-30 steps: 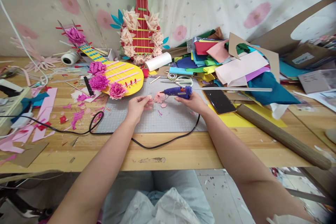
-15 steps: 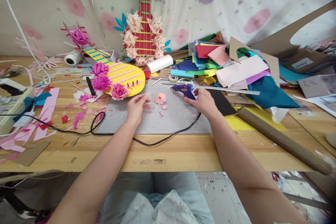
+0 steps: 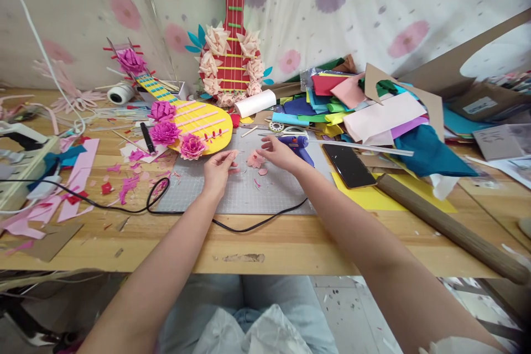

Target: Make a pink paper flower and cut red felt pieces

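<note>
Pink paper flower (image 3: 254,159) lies on the grey cutting mat (image 3: 249,193) mid-desk (image 3: 290,243), between both hands. The right hand (image 3: 280,154) is loose, its fingertips touching the flower and grasping nothing. The left hand (image 3: 218,168) curls just beside the flower; whether it pinches anything, I cannot tell. A blue glue gun (image 3: 297,144) lies just behind the right hand.

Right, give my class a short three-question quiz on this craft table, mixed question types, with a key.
1. True or false: the yellow paper guitar with magenta flowers stands upright against the wall.
2. What lies on the grey cutting mat between the left hand and right hand? A black phone; B small pink paper flower; C white paper roll.
3. Which hand is nearer the blue plastic glue gun?
Key: 1 false; 2 B; 3 right.
</note>
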A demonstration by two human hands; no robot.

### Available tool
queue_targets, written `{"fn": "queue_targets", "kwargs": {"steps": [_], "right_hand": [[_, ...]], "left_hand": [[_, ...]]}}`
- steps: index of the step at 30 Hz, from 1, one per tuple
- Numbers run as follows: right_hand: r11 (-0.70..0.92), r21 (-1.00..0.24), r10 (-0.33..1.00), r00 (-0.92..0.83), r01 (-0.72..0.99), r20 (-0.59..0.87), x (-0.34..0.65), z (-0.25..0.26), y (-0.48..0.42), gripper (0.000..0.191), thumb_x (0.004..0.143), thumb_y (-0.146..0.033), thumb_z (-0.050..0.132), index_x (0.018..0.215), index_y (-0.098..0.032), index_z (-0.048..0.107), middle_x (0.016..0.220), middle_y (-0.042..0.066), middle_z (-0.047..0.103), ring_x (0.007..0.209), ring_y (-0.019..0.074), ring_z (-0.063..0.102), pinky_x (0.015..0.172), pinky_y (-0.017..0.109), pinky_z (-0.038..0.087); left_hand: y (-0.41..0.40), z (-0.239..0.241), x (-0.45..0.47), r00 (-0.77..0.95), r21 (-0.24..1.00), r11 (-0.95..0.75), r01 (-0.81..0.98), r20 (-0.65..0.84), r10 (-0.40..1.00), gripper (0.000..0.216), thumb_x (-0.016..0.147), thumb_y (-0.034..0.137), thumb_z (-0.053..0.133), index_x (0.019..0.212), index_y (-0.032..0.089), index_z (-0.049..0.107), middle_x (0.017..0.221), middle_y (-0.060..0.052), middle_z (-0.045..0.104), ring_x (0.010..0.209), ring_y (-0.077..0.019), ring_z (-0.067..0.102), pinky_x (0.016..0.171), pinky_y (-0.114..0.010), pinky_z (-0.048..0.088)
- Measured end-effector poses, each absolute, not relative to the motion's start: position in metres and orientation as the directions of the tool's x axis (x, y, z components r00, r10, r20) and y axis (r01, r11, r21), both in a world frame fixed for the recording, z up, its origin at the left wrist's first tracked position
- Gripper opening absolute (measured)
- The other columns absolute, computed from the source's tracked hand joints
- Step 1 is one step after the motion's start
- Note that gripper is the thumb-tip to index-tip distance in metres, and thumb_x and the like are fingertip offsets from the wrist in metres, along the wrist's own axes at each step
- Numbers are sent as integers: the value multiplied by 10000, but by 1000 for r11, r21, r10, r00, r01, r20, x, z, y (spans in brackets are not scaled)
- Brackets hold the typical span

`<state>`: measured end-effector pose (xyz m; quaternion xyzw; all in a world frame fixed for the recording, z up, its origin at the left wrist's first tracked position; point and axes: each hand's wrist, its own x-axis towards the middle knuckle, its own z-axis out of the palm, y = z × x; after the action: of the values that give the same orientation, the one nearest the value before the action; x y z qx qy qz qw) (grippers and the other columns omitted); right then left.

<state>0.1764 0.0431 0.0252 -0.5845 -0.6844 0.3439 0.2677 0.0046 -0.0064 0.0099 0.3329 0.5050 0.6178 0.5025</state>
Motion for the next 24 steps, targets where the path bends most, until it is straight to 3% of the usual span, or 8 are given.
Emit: {"fn": "queue_targets", "kwargs": {"steps": [6,10,15,19,24], "right_hand": [[-96,-801,971,-123,592,-207,163,32,55,267,690,-206,669,915,-174,529,775,53,648,658,162,609,655,312,489],[-198,-929,957,-144,312,-252,164,34,47,229,672,-150,679,835,-182,521,706,26,634,581,129,584,598,284,496],[-331,-943,921,-203,37,-331,176,37,36,257,651,-153,692,841,-179,520,719,17,644,576,117,590,606,286,508],[-357,-933,920,-193,-52,-341,180,37,24,267,641,-181,700,825,-192,506,692,11,638,581,135,606,586,288,514],[-347,-926,931,-171,-146,-322,176,29,12,240,646,-164,662,810,-197,490,677,-3,618,568,124,594,554,273,515]], "left_hand": [[-6,9,4,-263,962,2,-272,-76,962,377,531,368,766,807,141,644,736,-3,617,534,-61,517,472,-203,493],[-6,10,4,-287,964,-21,-266,-59,956,363,531,378,763,763,149,602,728,3,604,525,-61,514,454,-199,474],[-6,9,5,-298,974,-70,-216,3,955,336,579,399,731,758,160,576,728,8,582,549,-75,528,460,-195,456],[-12,8,7,-263,975,-214,53,221,939,206,688,361,653,764,178,595,760,-12,580,658,-105,552,505,-186,452],[-21,9,9,-114,816,-427,390,503,857,88,762,279,584,756,197,613,856,-39,571,802,-131,554,594,-201,458]]}}
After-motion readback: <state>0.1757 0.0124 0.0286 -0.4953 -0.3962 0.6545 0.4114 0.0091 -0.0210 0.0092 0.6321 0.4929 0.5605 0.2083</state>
